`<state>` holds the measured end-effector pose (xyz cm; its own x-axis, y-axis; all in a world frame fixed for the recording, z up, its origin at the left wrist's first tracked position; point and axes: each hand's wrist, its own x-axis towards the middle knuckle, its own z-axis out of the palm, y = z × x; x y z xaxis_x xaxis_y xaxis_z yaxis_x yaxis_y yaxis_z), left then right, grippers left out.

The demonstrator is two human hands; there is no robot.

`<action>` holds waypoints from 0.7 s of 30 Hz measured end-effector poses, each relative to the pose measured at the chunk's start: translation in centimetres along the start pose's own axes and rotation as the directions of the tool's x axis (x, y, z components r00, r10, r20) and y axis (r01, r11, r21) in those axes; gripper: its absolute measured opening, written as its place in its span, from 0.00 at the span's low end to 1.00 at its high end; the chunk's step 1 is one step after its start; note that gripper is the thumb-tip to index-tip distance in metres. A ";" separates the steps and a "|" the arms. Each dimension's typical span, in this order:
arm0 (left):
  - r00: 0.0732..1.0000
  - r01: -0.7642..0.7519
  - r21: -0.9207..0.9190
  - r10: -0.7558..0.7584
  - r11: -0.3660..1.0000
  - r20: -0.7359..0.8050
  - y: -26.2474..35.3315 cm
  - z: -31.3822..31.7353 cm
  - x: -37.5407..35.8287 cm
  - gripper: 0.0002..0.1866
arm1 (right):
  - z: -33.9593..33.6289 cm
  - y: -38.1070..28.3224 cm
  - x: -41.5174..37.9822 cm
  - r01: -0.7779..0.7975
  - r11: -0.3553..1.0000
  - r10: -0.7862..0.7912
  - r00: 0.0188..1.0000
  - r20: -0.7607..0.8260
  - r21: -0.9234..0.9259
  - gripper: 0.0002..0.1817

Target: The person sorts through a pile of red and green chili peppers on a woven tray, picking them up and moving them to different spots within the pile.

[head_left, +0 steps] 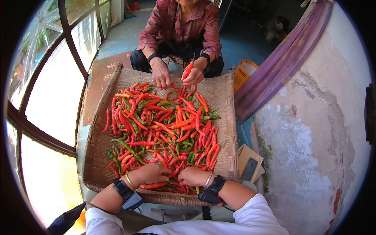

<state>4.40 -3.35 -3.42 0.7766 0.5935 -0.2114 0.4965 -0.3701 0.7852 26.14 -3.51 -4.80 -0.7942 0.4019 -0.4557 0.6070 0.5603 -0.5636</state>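
Many chili peppers point(182, 123), mostly red with some green and orange, lie heaped in a woven basket tray point(226, 129). At the near side of the heap, my left hand point(152, 173) has its fingers bent together, with a red chili pepper point(173, 172) at the fingertips. My right hand point(192, 177) is just to its right, knuckles up and fingers curled down among the peppers. What its fingertips hold, if anything, is hidden. Bracelets and black wrist devices are on both my wrists.
Across the tray sits another person point(180, 25), whose hand holds a few red peppers point(188, 70). Windows point(51, 113) line the left. On the right are a plastered wall point(305, 156), a purple curtain point(280, 62), a yellow bag point(244, 72) and a phone point(249, 169) on a box.
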 end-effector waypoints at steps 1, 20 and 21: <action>0.999 -0.008 0.022 0.007 1.000 0.042 0.0 0.0 0.0 0.19 | 0.1 0.2 0.2 0.028 0.999 -0.028 1.000 -0.003 -0.020 0.12; 0.996 0.061 -0.106 -0.054 0.992 0.072 0.8 0.5 0.1 0.21 | -0.8 0.4 -1.6 -0.046 0.977 0.027 0.995 -0.093 -0.208 0.07; 0.996 0.062 -0.106 -0.054 0.992 0.071 1.0 0.3 0.1 0.21 | -0.8 0.4 -1.7 -0.045 0.977 0.027 0.995 -0.093 -0.209 0.07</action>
<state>5.10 -3.88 -2.89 0.7743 0.5600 -0.2947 0.4995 -0.2548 0.8280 27.73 -3.36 -3.69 -0.7771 0.4821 -0.4046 0.6231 0.6801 -0.3863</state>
